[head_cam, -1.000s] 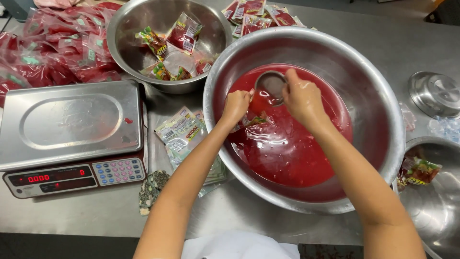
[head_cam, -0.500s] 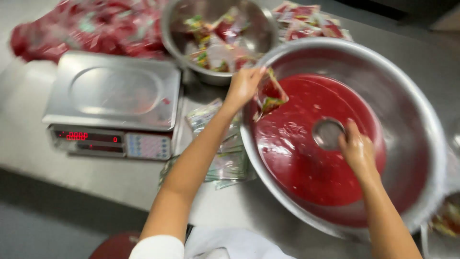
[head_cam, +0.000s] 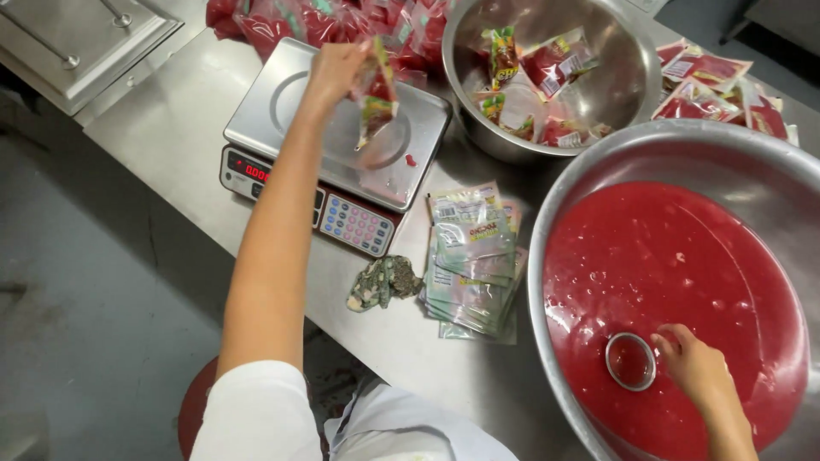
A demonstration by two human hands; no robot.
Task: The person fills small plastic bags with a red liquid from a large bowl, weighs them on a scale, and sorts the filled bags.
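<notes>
My left hand (head_cam: pixel 336 72) holds a small clear pouch (head_cam: pixel 374 101) partly filled with red sauce, hanging just above the steel platform of a digital scale (head_cam: pixel 282 94). My right hand (head_cam: pixel 696 367) rests at the near side of a big steel bowl (head_cam: pixel 581 171) full of red sauce (head_cam: pixel 675 273), its fingers on a small round metal cup (head_cam: pixel 630 361) that sits in the sauce. A stack of empty printed pouches (head_cam: pixel 470 256) lies on the steel table between scale and bowl.
A second steel bowl (head_cam: pixel 615 102) at the back holds several filled pouches (head_cam: pixel 547 68). More red filled pouches (head_cam: pixel 299 17) pile behind the scale and at the far right (head_cam: pixel 709 98). A crumpled rag (head_cam: pixel 383 282) lies near the table edge. A steel lid (head_cam: pixel 77 34) sits far left.
My left hand carried the filled pouch from over the big bowl leftward to above the scale. My right hand lowered the metal cup to the near side of the sauce. The view swung left.
</notes>
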